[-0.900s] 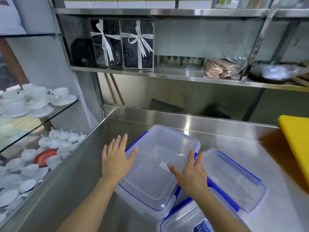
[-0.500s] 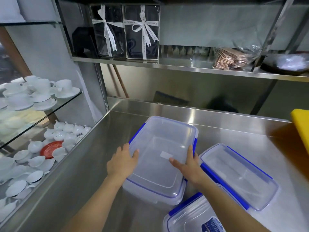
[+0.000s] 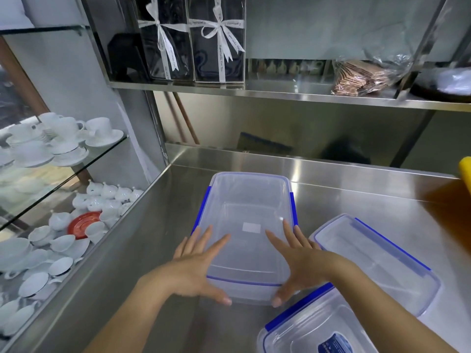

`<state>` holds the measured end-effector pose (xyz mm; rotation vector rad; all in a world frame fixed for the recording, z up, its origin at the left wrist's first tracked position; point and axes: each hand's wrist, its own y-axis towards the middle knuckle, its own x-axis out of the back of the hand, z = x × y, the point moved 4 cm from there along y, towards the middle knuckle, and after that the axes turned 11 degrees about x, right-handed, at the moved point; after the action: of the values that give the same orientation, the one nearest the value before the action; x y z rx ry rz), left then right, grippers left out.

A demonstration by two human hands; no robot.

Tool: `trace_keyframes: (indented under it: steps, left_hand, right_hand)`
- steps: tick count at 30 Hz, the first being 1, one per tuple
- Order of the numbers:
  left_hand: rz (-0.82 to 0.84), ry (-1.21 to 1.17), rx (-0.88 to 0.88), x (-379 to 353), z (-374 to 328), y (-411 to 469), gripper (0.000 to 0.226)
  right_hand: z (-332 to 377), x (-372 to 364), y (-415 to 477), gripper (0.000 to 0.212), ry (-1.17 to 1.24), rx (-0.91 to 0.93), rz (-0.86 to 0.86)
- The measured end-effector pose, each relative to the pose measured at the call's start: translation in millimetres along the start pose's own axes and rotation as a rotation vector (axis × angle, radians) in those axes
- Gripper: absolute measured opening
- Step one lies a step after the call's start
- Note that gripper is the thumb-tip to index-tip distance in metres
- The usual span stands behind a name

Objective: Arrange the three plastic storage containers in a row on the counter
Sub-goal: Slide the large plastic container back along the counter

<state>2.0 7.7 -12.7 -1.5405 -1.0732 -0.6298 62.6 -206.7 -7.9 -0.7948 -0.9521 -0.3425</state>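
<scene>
Three clear plastic containers with blue clips lie on the steel counter [image 3: 356, 197]. The largest container [image 3: 247, 210] sits in the middle, lengthwise away from me. My left hand [image 3: 196, 266] grips its near left corner and my right hand [image 3: 295, 261] grips its near right corner, fingers spread on the lid, thumbs on the front wall. A second container [image 3: 377, 261] lies at an angle to the right. The third container [image 3: 313, 332], with a blue label, is at the bottom edge, partly cut off.
A yellow board [image 3: 466, 171] pokes in at the right edge. A glass case on the left holds white cups [image 3: 63, 138] and a red saucer [image 3: 84, 224]. The overhead steel shelf [image 3: 280, 93] carries ribboned boxes [image 3: 216, 39] and a bagged bundle [image 3: 362, 77].
The large container has slid away from me and turned straight. Both hands moved from the lid's sides to its near corners.
</scene>
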Motion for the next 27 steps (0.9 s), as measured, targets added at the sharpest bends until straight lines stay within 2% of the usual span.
trace_keyframes:
  steps: [5,13,19,27]
  left_hand:
    - [-0.04,-0.05,-0.019,6,3,16,0.11]
    - [-0.227,-0.218,-0.059,31,6,63,0.085]
    - [-0.35,-0.097,-0.013,36,-6,77,0.071]
    - [-0.374,0.06,0.084,29,-15,71,0.067]
  right_hand:
    - [-7,0,11,0.127,-0.034,0.015,-0.055]
    - [-30,29,41,0.107,0.068,0.025,-0.229]
    - [-33,41,47,0.088,0.054,-0.02,-0.309]
    - [-34,37,32,0.082,-0.003,-0.07,-0.37]
